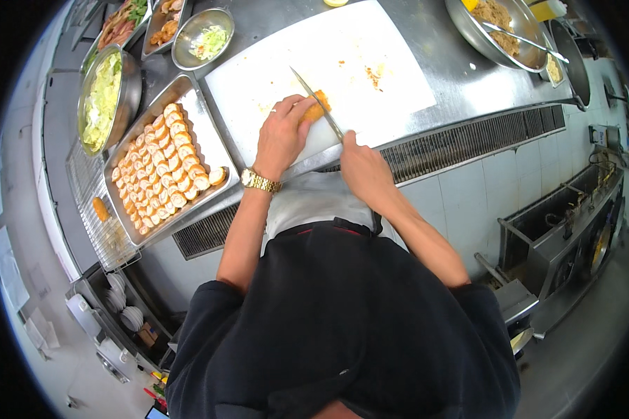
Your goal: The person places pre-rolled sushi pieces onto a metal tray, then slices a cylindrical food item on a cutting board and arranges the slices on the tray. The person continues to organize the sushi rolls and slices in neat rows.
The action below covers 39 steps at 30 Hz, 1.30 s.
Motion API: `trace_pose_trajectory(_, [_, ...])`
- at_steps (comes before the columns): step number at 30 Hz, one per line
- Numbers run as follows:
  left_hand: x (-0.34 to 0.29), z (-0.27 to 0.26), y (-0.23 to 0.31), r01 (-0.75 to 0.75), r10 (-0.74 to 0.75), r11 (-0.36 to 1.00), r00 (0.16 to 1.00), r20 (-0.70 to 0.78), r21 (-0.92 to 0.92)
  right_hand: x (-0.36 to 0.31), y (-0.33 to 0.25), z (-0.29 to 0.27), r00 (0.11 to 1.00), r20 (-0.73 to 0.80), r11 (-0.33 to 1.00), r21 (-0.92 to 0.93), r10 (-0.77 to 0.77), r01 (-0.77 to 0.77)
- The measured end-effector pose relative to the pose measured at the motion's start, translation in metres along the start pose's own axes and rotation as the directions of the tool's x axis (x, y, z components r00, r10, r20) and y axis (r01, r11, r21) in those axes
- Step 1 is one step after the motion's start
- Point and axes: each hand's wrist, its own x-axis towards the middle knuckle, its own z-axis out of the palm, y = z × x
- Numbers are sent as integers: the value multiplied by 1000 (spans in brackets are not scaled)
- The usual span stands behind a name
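A golden fried roll (319,106) lies on the white cutting board (391,45), near its front edge. My left hand (284,130), with a gold watch at the wrist, has its fingers closed on the roll's left side. In my right hand (362,164) is the handle of a kitchen knife (313,94). The blade slants across the roll, its tip pointing away to the upper left. Whether the edge has entered the roll is too small to tell. Left of the board, a metal tray (206,133) holds rows of sliced rolls with pale, spiral-looking cut faces.
A bowl of lettuce (124,105) and a smaller bowl of shredded vegetables (186,59) stand at the left. One uncut roll (100,209) rests on a wire rack (84,183). A large bowl (461,21) with brown filling and a spoon stands far right. Crumbs dot the board.
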Motion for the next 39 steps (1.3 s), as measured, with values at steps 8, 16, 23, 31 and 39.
trace_pose_trajectory(8, [-5, -8, 3, -46, 47, 998, 999, -11, 52, -13, -14, -32, 1000, 11, 998, -52, 22, -21])
trace_pose_trajectory(16, [-4, -5, 1, -47, 49, 997, 998, -39, 59, -37, -23, -37, 1000, -16, 999, -44, -25, 24])
trace_pose_trajectory(23, [-5, -3, -4, -45, 47, 998, 998, -46, 35, -24, -24, -31, 995, -72, 997, -16, -74, 73])
trace_pose_trajectory(31, [-5, -3, -3, 2, -2, 1000, 1000, -20, 30, -38, -25, -32, 996, -82, 997, -73, -39, 33])
trace_pose_trajectory(39, [-6, -1, -3, -30, 32, 999, 998, -51, 40, -41, -29, -32, 996, -76, 998, -38, -57, 54])
